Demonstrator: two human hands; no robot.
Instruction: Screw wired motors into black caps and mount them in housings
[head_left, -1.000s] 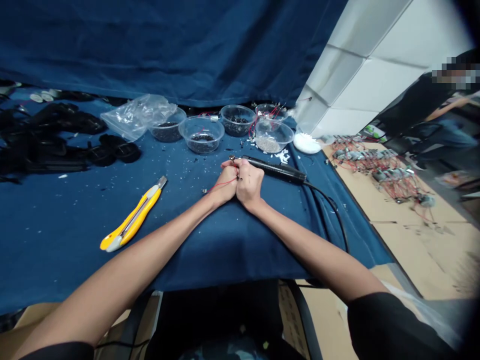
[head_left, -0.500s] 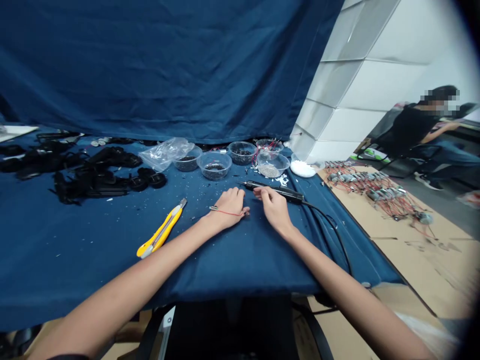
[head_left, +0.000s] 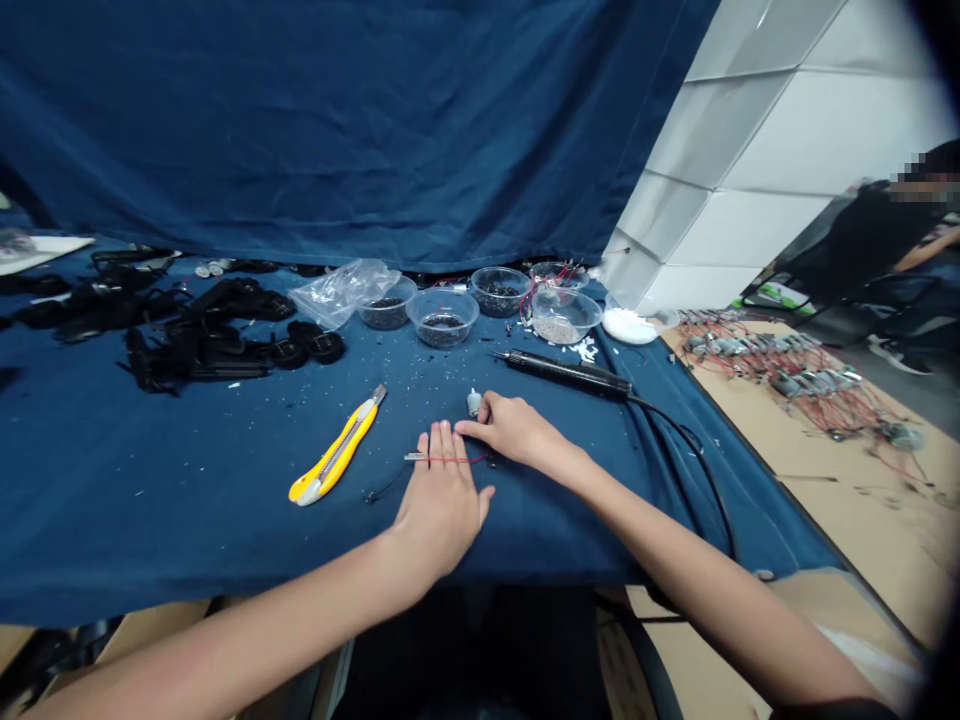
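My left hand (head_left: 439, 507) lies flat on the blue cloth (head_left: 225, 500) with its fingers apart. A thin red wire (head_left: 450, 459) with a small metal terminal at one end runs across those fingers. My right hand (head_left: 511, 428) rests just beyond it, fingertips beside a small white-and-metal part (head_left: 474, 403) standing on the cloth. A black soldering iron (head_left: 566, 372) lies farther back, out of reach of my fingers, its black cable (head_left: 697, 465) trailing right. A yellow utility knife (head_left: 335, 459) lies to the left of my left hand.
Several clear plastic bowls (head_left: 442, 318) of small parts and a plastic bag (head_left: 343, 292) stand at the back, beside heaps of black parts (head_left: 202, 345). On cardboard at right lie wired motors (head_left: 780, 365). A person (head_left: 862, 245) sits beyond.
My hands have moved apart from their earlier position together near the iron. My left hand has drawn toward me, and my right hand has moved left, away from the iron, to the small part.
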